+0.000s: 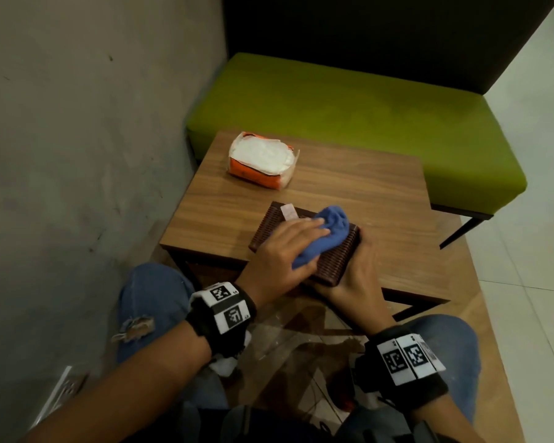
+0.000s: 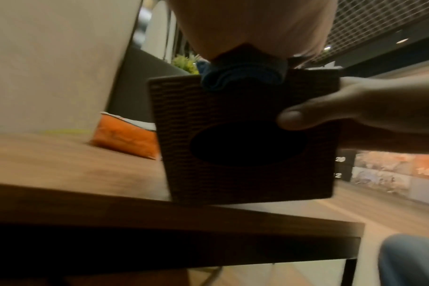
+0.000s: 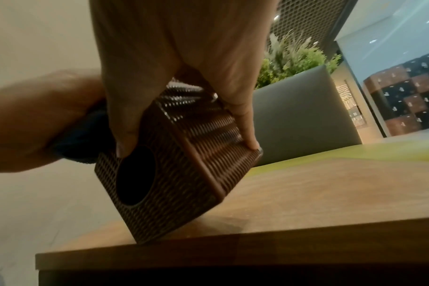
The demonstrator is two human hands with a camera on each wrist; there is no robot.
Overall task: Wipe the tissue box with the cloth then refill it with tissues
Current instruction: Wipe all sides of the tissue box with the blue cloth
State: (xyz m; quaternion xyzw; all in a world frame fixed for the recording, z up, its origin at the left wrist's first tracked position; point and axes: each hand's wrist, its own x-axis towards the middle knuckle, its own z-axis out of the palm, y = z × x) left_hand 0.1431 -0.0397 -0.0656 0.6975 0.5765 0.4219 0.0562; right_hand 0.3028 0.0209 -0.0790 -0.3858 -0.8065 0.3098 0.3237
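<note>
A brown woven tissue box [image 1: 333,260] lies tipped on the wooden table [image 1: 237,199] near its front edge. Its dark oval opening [image 2: 247,143] faces me and looks empty. My left hand [image 1: 279,251] grips a bunched blue cloth [image 1: 333,222] and presses it on the box's upper face. My right hand [image 1: 359,276] grips the box's near right corner, with its thumb [image 2: 306,118] at the opening's rim and its fingers [image 3: 245,125] down the side. A pack of white tissues [image 1: 263,161] in an orange wrapper lies at the table's far left.
A green bench seat [image 1: 365,107] with a dark backrest stands behind the table. A grey wall [image 1: 77,139] runs close along the left. My knees in blue jeans [image 1: 154,298] sit just under the table's front edge. White floor tiles lie to the right.
</note>
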